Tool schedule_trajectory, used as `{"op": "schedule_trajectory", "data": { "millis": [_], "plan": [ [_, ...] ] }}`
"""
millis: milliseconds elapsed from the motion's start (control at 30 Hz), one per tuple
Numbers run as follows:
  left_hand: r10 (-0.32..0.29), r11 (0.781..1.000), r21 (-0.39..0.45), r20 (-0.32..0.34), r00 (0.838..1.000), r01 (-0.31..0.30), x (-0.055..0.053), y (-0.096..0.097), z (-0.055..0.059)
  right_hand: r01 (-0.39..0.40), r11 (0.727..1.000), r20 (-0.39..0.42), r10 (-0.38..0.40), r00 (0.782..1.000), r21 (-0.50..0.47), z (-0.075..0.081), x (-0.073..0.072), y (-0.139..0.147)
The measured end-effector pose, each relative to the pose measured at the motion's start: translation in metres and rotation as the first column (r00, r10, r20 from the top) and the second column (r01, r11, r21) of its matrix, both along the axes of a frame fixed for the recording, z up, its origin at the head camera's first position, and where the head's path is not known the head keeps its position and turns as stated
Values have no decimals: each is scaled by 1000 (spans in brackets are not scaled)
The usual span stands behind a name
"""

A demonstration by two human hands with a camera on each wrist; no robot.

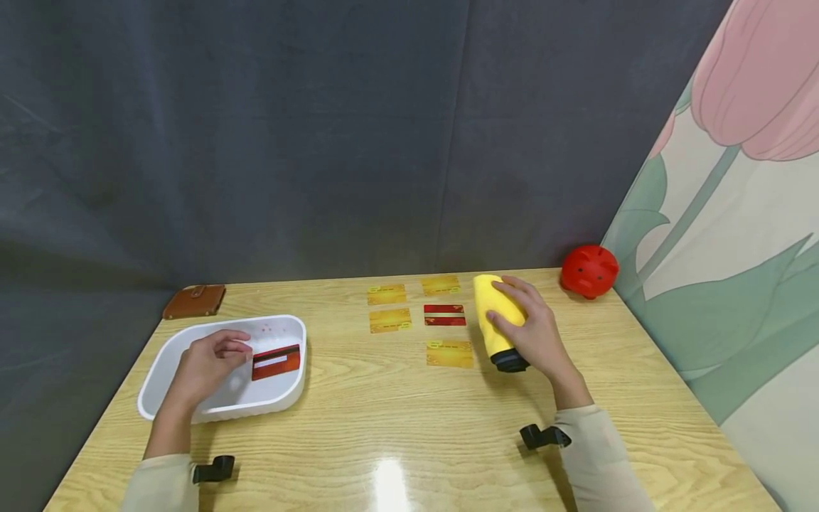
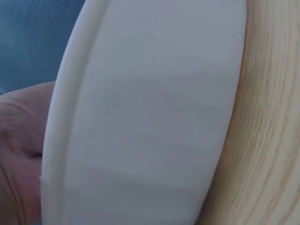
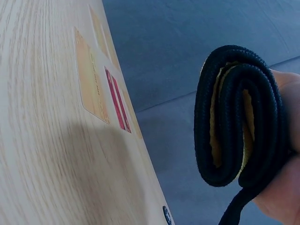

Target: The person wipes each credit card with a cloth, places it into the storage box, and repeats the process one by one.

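"Your right hand (image 1: 536,326) gripped the rolled yellow, black-edged cloth (image 1: 496,316) above the wood-grained bench (image 1: 358,405), right."
"A slack grip might have unrolled it. Your left hand (image 1: 206,366)?"
"Beside the rectangular red card (image 1: 276,364) in the left white tray (image 2: 150,117); whether pinching, I couldn't tell."

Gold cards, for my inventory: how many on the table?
4: back left card, front left card, back right card, front right card, with the red card between the right two.
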State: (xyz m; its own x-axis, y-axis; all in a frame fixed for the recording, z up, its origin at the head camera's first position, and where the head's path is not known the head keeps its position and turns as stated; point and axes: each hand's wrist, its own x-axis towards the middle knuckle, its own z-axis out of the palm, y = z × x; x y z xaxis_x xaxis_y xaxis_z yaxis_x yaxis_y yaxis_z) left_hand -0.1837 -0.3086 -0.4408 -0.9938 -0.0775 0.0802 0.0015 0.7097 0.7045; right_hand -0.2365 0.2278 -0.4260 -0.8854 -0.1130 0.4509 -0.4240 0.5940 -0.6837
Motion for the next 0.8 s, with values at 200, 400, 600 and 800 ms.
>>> {"op": "schedule_trajectory", "data": {
  "millis": [200, 400, 600, 800],
  "plan": [
    [-116, 990, 75, -67, 991, 121, 1, 22, 14, 5, 1000, 7, -5, 1000, -3, 2, 0, 2],
    [-254, 958, 117, -89, 963, 263, -1, 62, 31, 9, 1000, 1, -9, 1000, -11, 2, 1, 6],
    [-339, 922, 175, -69, 938, 346, -8, 103, 36, 13, 1000, 1, -13, 1000, -21, 2, 2, 7],
    [-387, 895, 217, -60, 920, 391, -18, 146, 31, 15, 1000, -6, -15, 1000, -28, 3, 2, 8]
  ]
}}
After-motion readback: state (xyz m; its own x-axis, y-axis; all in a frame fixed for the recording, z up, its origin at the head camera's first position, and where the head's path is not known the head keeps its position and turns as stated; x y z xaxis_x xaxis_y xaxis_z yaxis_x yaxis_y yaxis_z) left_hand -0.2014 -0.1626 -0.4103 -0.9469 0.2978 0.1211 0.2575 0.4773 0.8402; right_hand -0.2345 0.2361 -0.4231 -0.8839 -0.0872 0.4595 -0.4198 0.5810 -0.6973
